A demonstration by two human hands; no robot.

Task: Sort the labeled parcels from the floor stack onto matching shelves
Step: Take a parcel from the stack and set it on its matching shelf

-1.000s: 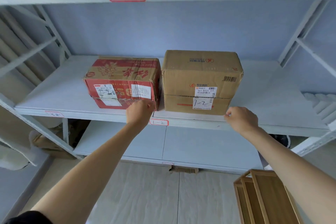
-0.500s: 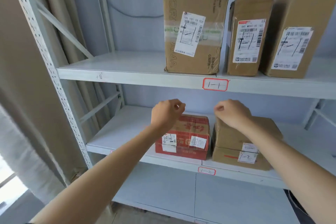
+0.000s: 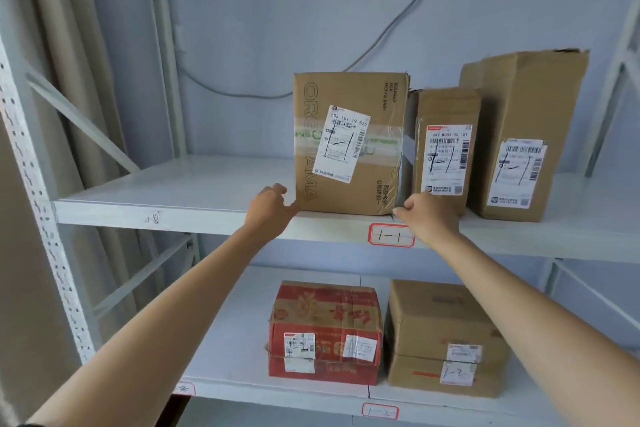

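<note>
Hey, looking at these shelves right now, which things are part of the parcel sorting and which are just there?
Part of the job:
- three upright parcels on the upper shelf: left, middle, right
- red parcel and brown parcel on the lower shelf
- shelf tags 1-1 and 1-2
- left hand, right hand

Just there:
- curtain
- wall cable

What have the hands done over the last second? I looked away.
Both hands rose from the 1-2 shelf's boxes to the 1-1 shelf: left hand and right hand now flank the ORG-printed box at its bottom corners. No box moved.
</note>
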